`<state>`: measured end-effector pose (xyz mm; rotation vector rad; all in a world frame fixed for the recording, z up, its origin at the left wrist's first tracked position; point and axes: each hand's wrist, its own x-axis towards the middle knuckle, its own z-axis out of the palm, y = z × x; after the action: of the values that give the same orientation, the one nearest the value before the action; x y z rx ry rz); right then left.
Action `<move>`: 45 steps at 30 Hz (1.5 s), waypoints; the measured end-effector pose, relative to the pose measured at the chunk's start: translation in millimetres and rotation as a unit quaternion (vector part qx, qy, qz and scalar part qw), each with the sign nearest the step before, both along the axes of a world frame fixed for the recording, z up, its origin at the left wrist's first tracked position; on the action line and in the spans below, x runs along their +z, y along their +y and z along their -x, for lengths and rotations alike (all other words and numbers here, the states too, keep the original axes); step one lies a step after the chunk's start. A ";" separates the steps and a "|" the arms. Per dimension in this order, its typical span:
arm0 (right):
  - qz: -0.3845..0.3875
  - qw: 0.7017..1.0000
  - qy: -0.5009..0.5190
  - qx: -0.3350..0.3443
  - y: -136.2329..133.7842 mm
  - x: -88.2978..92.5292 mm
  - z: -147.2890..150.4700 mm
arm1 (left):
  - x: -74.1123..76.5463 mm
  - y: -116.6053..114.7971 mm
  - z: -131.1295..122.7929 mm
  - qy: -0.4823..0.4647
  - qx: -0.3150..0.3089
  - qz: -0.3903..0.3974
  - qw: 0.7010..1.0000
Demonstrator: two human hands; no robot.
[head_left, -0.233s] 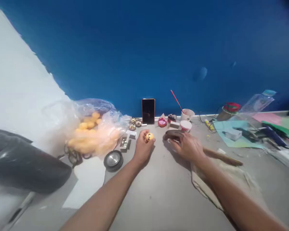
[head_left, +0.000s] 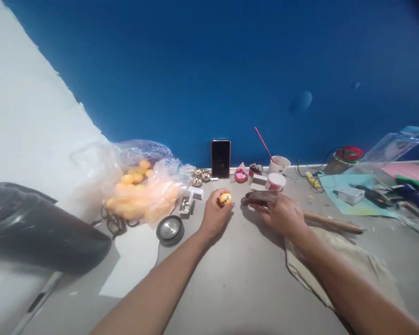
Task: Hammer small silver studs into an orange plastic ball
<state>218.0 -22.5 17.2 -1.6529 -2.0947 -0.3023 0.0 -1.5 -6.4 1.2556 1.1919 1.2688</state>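
Note:
My left hand (head_left: 214,215) is closed round a small yellow ball (head_left: 225,199) with dark marks, held just above the grey table (head_left: 230,279). My right hand (head_left: 282,215) lies over a long wooden tool (head_left: 335,223), its fingers curled on the tool's dark head (head_left: 256,197). Both hands are near the middle of the table, a hand's width apart.
A clear plastic bag of yellow balls (head_left: 143,188) lies left, a round metal lid (head_left: 170,229) beside it. A phone (head_left: 220,158) leans on the blue wall. Cups (head_left: 278,164), small pots, cloth (head_left: 335,270), coloured paper and tools fill the right side. A dark bag (head_left: 38,228) is far left.
The view has shifted slightly, so everything sits a little further right and lower. Both hands keep the same hold and pose.

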 end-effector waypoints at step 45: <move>-0.185 0.982 -0.015 0.035 -12.8 17.5 8.4 | 14.5 -12.9 -2.3 0.025 -0.128 -0.002 0.991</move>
<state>209.7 -35.3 34.7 -1.3597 -1.9670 -0.6545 2.3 -14.4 8.0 1.4021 1.0246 1.0565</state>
